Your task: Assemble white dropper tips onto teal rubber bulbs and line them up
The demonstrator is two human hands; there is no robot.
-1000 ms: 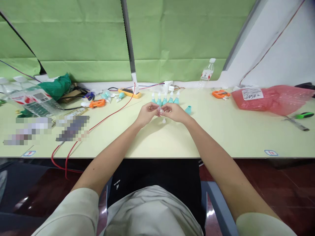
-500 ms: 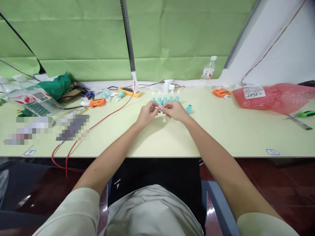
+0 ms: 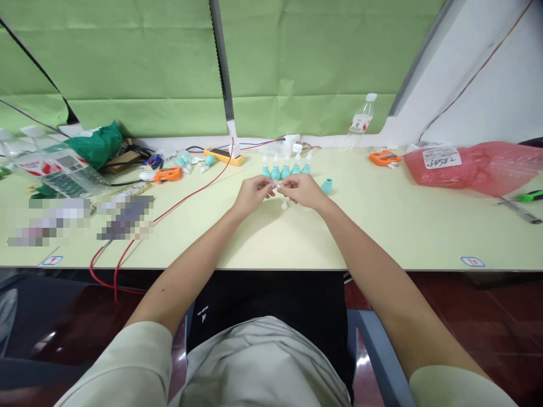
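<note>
My left hand [image 3: 251, 194] and my right hand [image 3: 302, 191] meet over the middle of the pale table [image 3: 382, 226]. Both pinch a small clear plastic piece [image 3: 276, 185] between their fingertips. A small white cone-shaped tip [image 3: 284, 204] lies on the table just below the hands. Behind them stands a row of several teal bottles with white nozzles [image 3: 285, 167]. A loose teal cap [image 3: 326, 186] sits to the right of my right hand.
A red wire [image 3: 169, 213] crosses the table's left half. Orange tools [image 3: 167, 174] [image 3: 383, 157], a yellow meter [image 3: 223, 156], water bottles [image 3: 55, 169] [image 3: 360, 121], a green bag [image 3: 97, 147], a pink bag [image 3: 475, 167] and a green-handled screwdriver [image 3: 524, 198] lie around. Green sheets hang behind.
The hands have kept together on the small piece, with the fingers shifting slightly on it. The view has tilted a little.
</note>
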